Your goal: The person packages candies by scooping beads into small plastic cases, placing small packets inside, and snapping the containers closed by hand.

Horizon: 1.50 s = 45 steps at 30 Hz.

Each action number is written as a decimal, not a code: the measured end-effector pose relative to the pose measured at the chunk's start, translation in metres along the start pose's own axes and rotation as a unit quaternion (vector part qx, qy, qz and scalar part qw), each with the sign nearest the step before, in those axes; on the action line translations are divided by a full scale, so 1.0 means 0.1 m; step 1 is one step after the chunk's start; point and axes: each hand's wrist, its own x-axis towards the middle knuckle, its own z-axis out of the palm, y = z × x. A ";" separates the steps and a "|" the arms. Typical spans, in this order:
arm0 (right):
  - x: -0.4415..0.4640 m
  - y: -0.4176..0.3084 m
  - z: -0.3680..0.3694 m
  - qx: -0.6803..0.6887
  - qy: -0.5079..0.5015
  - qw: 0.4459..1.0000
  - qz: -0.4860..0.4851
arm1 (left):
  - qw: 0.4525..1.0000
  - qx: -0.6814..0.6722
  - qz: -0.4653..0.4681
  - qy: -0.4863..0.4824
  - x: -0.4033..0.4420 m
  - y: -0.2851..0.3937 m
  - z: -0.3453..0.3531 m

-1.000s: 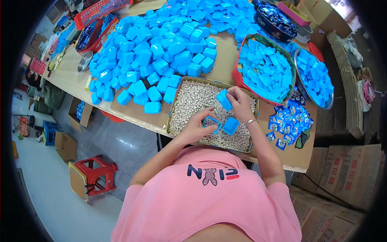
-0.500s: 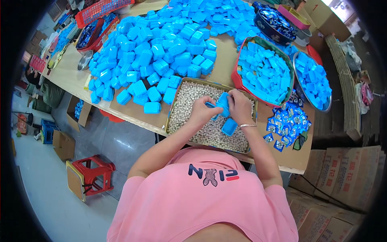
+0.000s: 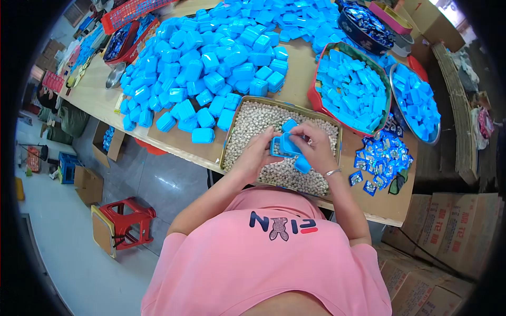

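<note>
Both hands are over a shallow tray (image 3: 285, 103) filled with small pale beads (image 3: 253, 117). In the fingers of my left hand (image 3: 256, 155) is a small open blue plastic box (image 3: 276, 147), with some pale beads visible inside it. My right hand (image 3: 319, 147) pinches a blue plastic piece (image 3: 289, 144) against that box. Below my right fingers another blue piece (image 3: 302, 165) sits over the beads; whether the hand also holds it is unclear. A further blue piece (image 3: 289, 125) shows just beyond the fingers.
A large heap of closed blue boxes (image 3: 211, 66) covers the table behind the tray. At right stand a red-rimmed container (image 3: 315, 97) and a metal bowl (image 3: 437, 134), both with blue pieces. Small blue packets (image 3: 383, 160) lie nearby. A red stool (image 3: 132, 224) is at lower left.
My right fingers have closed on a blue piece against the box in my left hand. Beads now show in that box. The lower blue piece looks turned, and the view has shifted slightly.
</note>
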 end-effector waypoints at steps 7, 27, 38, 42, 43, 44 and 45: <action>-0.02 -0.38 0.10 -0.180 0.073 0.955 -0.227 | 0.997 0.035 0.056 -0.039 -0.19 0.03 0.16; -0.42 -0.19 0.04 0.045 0.052 0.997 0.028 | 0.949 0.229 0.196 -0.094 -0.13 -0.34 0.04; -1.66 0.64 -0.91 -0.469 0.269 0.812 0.218 | 0.987 0.136 0.081 -0.023 0.13 -0.48 -0.19; -1.70 0.54 -1.03 -0.281 0.200 0.864 0.366 | 0.989 0.126 0.079 -0.008 0.11 -0.50 -0.13; -1.76 0.56 -1.07 -0.238 0.217 0.875 0.361 | 0.989 0.126 0.079 -0.012 0.12 -0.50 -0.15; -1.87 0.61 -1.13 -0.193 0.231 0.885 0.354 | 0.989 0.123 0.081 -0.014 0.13 -0.49 -0.18; -1.97 0.67 -1.23 -0.195 0.230 0.886 0.353 | 0.989 0.120 0.083 -0.015 0.13 -0.49 -0.23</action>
